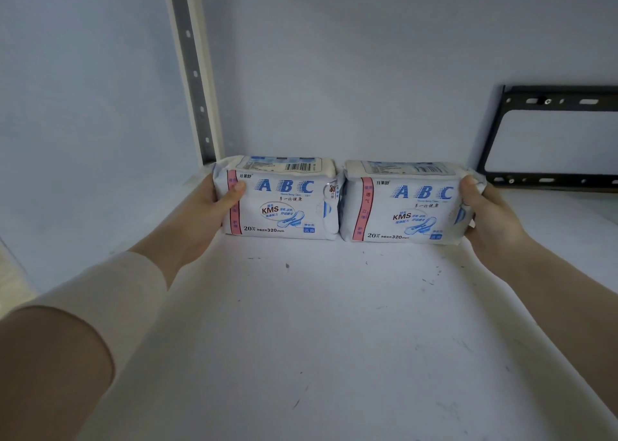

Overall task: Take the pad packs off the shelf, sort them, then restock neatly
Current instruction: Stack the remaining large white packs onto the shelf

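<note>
Two white pad packs with blue "ABC" lettering stand side by side at the back of the white shelf [317, 323], touching each other. My left hand [214, 206] grips the left end of the left pad pack [284, 203], thumb on its front face. My right hand [485, 209] grips the right end of the right pad pack [408, 209], thumb curled over its upper corner. The fingers of both hands are hidden behind the packs.
A white upright with a grey slotted rail [192, 69] rises at the shelf's back left. A black metal bracket [548, 139] is fixed to the wall at the back right. The shelf surface in front of the packs is scuffed.
</note>
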A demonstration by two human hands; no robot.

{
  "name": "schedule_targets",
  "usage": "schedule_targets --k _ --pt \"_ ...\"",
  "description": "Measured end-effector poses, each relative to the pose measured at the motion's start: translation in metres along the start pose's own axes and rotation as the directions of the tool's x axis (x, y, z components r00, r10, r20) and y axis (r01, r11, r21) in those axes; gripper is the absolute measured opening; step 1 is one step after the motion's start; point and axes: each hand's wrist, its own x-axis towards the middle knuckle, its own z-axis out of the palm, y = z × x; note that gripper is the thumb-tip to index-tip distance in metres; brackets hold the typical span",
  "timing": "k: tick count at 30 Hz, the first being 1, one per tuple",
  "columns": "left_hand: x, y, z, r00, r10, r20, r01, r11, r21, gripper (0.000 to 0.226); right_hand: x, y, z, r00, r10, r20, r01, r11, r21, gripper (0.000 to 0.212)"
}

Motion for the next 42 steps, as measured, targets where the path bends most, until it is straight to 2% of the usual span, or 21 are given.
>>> schedule_targets --k 8,11,14,17,20,22,26,31,37,42 --pt "0.000 -0.003 0.003 0.998 0.023 -0.055 -0.025 0.998 -0.049 0.026 0.001 -0.001 0.002 0.996 0.019 -0.084 -0.018 1.000 0.022 0.045" --pt "0.000 -0.004 0.003 0.995 0.017 -0.094 -0.020 0.999 -0.029 0.034 0.001 -0.001 0.000 0.996 0.023 -0.080 -0.021 1.000 0.022 0.043" --pt "-0.004 -0.001 0.007 0.989 0.010 -0.150 -0.009 1.000 0.006 0.038 -0.003 -0.003 -0.001 0.993 0.037 -0.115 -0.037 0.999 -0.001 0.052" --pt "-0.010 0.002 0.011 0.956 -0.041 -0.292 0.054 0.998 0.039 0.038 -0.012 -0.004 0.000 0.983 0.023 -0.180 -0.035 0.997 -0.067 0.058" --pt "-0.024 0.009 0.013 0.913 -0.097 -0.396 0.133 0.989 0.065 0.063 -0.028 -0.007 -0.003 0.969 -0.028 -0.247 -0.017 0.984 -0.180 0.064" --pt "-0.041 0.018 0.018 0.875 -0.122 -0.468 0.184 0.979 0.088 0.070 -0.039 -0.011 -0.004 0.959 -0.071 -0.275 0.003 0.970 -0.242 0.066" --pt "-0.084 0.036 0.026 0.831 -0.050 -0.554 0.175 0.969 0.174 0.068 -0.074 -0.024 -0.003 0.953 -0.130 -0.274 0.028 0.937 -0.347 0.066" --pt "-0.135 0.067 0.030 0.838 -0.044 -0.545 0.206 0.948 0.241 0.063 -0.137 -0.056 0.005 0.961 -0.190 -0.203 0.083 0.893 -0.443 0.064" --pt "-0.212 0.116 0.039 0.909 -0.041 -0.415 0.166 0.948 0.271 0.058 -0.250 -0.092 0.015 0.965 -0.207 -0.162 0.095 0.848 -0.521 0.060" --pt "-0.296 0.123 0.023 0.961 0.016 -0.277 0.073 0.949 0.308 0.052 -0.356 -0.082 0.030 0.961 -0.264 -0.088 0.156 0.772 -0.616 0.056"
